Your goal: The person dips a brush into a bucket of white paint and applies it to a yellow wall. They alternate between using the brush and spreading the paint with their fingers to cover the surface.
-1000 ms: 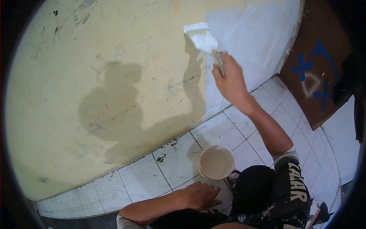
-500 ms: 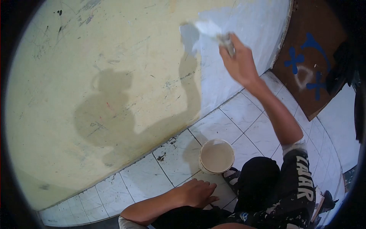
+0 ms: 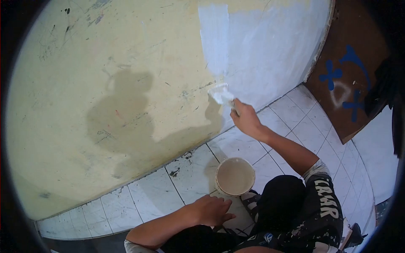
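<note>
right hand (image 3: 246,120): fingers clamped on the handle of the brush (image 3: 220,93); arm stretched forward, elbow slightly bent, wrist raised.
brush: bristles against the wall (image 3: 105,63), at the lower left corner of the white patch (image 3: 261,46).
left hand (image 3: 209,209): palm down, fingers spread slightly, gripping nothing, flat on the floor (image 3: 156,196); forearm bent across the body.
bucket (image 3: 216,177): upright on the floor, just beyond the left hand, near the wall's bottom edge.

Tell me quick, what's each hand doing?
Left hand: open, resting on the floor tiles.
Right hand: closed on the paintbrush.
</note>
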Action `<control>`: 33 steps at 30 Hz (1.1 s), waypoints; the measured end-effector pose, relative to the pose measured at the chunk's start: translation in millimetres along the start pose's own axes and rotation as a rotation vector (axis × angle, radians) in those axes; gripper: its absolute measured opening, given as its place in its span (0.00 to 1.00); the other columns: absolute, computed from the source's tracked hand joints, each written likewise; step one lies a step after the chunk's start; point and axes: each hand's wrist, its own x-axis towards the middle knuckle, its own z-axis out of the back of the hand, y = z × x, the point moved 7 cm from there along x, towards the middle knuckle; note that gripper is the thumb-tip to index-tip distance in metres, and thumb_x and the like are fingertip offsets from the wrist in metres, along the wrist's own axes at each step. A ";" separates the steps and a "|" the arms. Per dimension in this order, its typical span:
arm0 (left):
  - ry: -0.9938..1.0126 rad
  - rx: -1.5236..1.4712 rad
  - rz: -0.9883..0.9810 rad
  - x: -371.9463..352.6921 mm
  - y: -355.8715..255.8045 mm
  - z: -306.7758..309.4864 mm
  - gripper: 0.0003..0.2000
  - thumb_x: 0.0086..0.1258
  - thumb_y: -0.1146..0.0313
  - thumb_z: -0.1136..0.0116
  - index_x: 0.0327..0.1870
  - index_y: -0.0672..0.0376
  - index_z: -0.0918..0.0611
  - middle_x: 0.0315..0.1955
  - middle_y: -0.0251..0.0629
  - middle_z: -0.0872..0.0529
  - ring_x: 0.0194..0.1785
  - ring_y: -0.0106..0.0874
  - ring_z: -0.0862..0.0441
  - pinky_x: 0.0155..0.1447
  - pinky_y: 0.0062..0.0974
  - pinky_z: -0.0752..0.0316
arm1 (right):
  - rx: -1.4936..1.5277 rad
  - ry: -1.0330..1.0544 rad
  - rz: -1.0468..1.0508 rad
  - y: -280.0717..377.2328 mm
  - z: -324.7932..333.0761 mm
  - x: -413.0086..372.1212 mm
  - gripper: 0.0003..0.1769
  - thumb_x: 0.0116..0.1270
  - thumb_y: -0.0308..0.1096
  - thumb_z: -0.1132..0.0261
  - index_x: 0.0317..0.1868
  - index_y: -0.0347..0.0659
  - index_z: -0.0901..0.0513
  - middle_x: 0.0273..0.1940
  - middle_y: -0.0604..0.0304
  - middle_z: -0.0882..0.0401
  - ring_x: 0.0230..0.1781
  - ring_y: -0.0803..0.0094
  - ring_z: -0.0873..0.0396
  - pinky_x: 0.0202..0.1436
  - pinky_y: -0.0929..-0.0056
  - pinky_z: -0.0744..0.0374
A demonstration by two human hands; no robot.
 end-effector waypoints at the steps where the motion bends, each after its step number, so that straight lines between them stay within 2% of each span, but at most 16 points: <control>1: 0.005 -0.005 0.002 2.7 -1.3 1.1 0.27 0.82 0.43 0.52 0.49 0.66 0.23 0.37 0.55 0.15 0.46 0.53 0.14 0.52 0.48 0.21 | 0.003 0.005 -0.004 -4.3 -3.4 -7.7 0.13 0.66 0.27 0.37 0.48 0.30 0.25 0.36 0.30 0.18 0.39 0.33 0.18 0.46 0.41 0.21; 3: 0.056 0.005 0.032 6.6 -0.9 3.8 0.27 0.82 0.43 0.52 0.48 0.66 0.23 0.35 0.55 0.15 0.45 0.53 0.14 0.51 0.48 0.21 | 0.012 0.200 -0.134 -18.2 -21.8 -19.6 0.13 0.65 0.28 0.37 0.48 0.31 0.25 0.37 0.29 0.18 0.42 0.33 0.18 0.47 0.42 0.21; 6: 0.088 0.025 0.058 12.1 -4.7 5.3 0.27 0.82 0.44 0.52 0.47 0.66 0.23 0.35 0.54 0.15 0.44 0.54 0.14 0.51 0.48 0.21 | -0.072 0.205 -0.114 -24.4 -22.5 -1.5 0.15 0.64 0.30 0.35 0.48 0.32 0.24 0.38 0.31 0.17 0.44 0.34 0.18 0.49 0.43 0.20; 10: 0.063 -0.001 0.043 15.9 -6.1 5.4 0.26 0.82 0.44 0.51 0.46 0.66 0.23 0.34 0.55 0.15 0.44 0.54 0.14 0.51 0.48 0.21 | -0.100 0.062 -0.024 17.3 39.4 53.4 0.12 0.62 0.31 0.34 0.44 0.33 0.18 0.40 0.35 0.15 0.45 0.36 0.17 0.50 0.46 0.19; 12: 0.063 0.023 0.057 17.1 -5.2 5.7 0.26 0.82 0.44 0.52 0.46 0.66 0.22 0.35 0.55 0.15 0.44 0.54 0.14 0.51 0.48 0.20 | -0.097 -0.059 0.091 33.6 69.0 72.7 0.14 0.65 0.31 0.32 0.48 0.32 0.16 0.32 0.38 0.17 0.31 0.45 0.17 0.40 0.55 0.20; 14: 0.079 0.010 0.060 18.2 -4.3 6.1 0.27 0.82 0.44 0.52 0.47 0.67 0.22 0.35 0.54 0.15 0.45 0.54 0.14 0.52 0.48 0.21 | -0.065 -0.067 0.054 68.1 104.0 76.9 0.14 0.64 0.32 0.34 0.46 0.31 0.16 0.39 0.34 0.15 0.44 0.37 0.16 0.49 0.50 0.18; 16: 0.099 -0.001 0.066 18.2 -3.1 6.4 0.27 0.82 0.44 0.52 0.48 0.67 0.23 0.36 0.54 0.15 0.45 0.53 0.14 0.52 0.48 0.21 | -0.086 -0.200 0.167 93.5 135.0 80.8 0.14 0.66 0.32 0.35 0.47 0.30 0.17 0.38 0.34 0.16 0.41 0.36 0.16 0.48 0.51 0.18; 17: 0.094 -0.007 0.065 17.9 -3.4 7.7 0.27 0.83 0.45 0.52 0.49 0.67 0.23 0.36 0.54 0.15 0.45 0.53 0.14 0.53 0.48 0.21 | -0.084 -0.194 0.161 101.0 143.4 81.3 0.14 0.66 0.32 0.35 0.47 0.30 0.17 0.38 0.34 0.16 0.41 0.36 0.16 0.48 0.51 0.18; 19: 0.094 -0.018 0.065 19.7 -0.7 6.5 0.27 0.83 0.45 0.52 0.49 0.68 0.23 0.37 0.54 0.15 0.46 0.53 0.14 0.53 0.48 0.22 | -0.027 -0.428 0.307 119.3 166.7 76.2 0.13 0.70 0.32 0.34 0.50 0.32 0.17 0.32 0.39 0.17 0.29 0.48 0.18 0.37 0.61 0.20; 20: 0.084 -0.005 0.063 20.0 1.5 4.0 0.26 0.83 0.45 0.52 0.50 0.67 0.23 0.37 0.53 0.15 0.46 0.53 0.14 0.53 0.48 0.22 | -0.022 -0.424 0.301 116.1 160.2 78.0 0.13 0.70 0.32 0.34 0.50 0.32 0.17 0.32 0.39 0.17 0.29 0.48 0.18 0.37 0.61 0.20; 22: 0.083 0.007 0.068 19.1 3.8 3.3 0.26 0.83 0.45 0.53 0.50 0.67 0.23 0.37 0.53 0.15 0.46 0.53 0.15 0.53 0.48 0.23 | -0.063 -0.565 0.389 109.1 146.1 73.4 0.15 0.70 0.32 0.34 0.53 0.32 0.19 0.32 0.38 0.16 0.32 0.42 0.16 0.38 0.56 0.20; 24: 0.095 0.001 0.087 15.9 2.7 6.2 0.25 0.83 0.46 0.52 0.50 0.66 0.23 0.37 0.52 0.15 0.46 0.52 0.15 0.53 0.48 0.23 | -0.083 -0.409 0.254 65.0 89.4 69.7 0.23 0.69 0.30 0.35 0.63 0.34 0.25 0.35 0.35 0.18 0.38 0.36 0.18 0.44 0.45 0.19; 26: 0.084 -0.006 0.066 13.0 1.1 5.6 0.25 0.83 0.46 0.52 0.50 0.67 0.23 0.37 0.52 0.15 0.46 0.52 0.14 0.53 0.48 0.23 | 0.004 -0.342 0.222 13.7 25.4 39.4 0.24 0.69 0.30 0.35 0.64 0.37 0.27 0.36 0.36 0.19 0.37 0.37 0.18 0.43 0.44 0.19; 29: 0.049 -0.010 0.044 12.4 4.8 1.9 0.25 0.83 0.47 0.52 0.50 0.67 0.23 0.36 0.52 0.15 0.45 0.53 0.14 0.53 0.48 0.22 | -0.002 -0.104 0.098 -48.8 -48.3 -11.6 0.21 0.69 0.29 0.36 0.60 0.35 0.26 0.37 0.37 0.19 0.37 0.37 0.18 0.43 0.43 0.19; 31: 0.031 -0.011 0.037 16.2 5.6 2.7 0.25 0.83 0.47 0.52 0.50 0.68 0.23 0.35 0.52 0.15 0.45 0.53 0.14 0.52 0.48 0.22 | 0.004 -0.022 0.060 -70.9 -69.4 -28.3 0.19 0.69 0.29 0.37 0.59 0.34 0.26 0.36 0.37 0.19 0.37 0.37 0.18 0.44 0.43 0.19; 33: 0.073 -0.032 0.065 20.9 9.7 4.2 0.25 0.83 0.47 0.51 0.49 0.67 0.23 0.34 0.52 0.15 0.44 0.53 0.14 0.51 0.48 0.22 | -0.037 0.167 -0.035 -85.6 -90.0 -38.7 0.17 0.68 0.30 0.37 0.55 0.33 0.26 0.37 0.34 0.18 0.39 0.37 0.17 0.46 0.42 0.19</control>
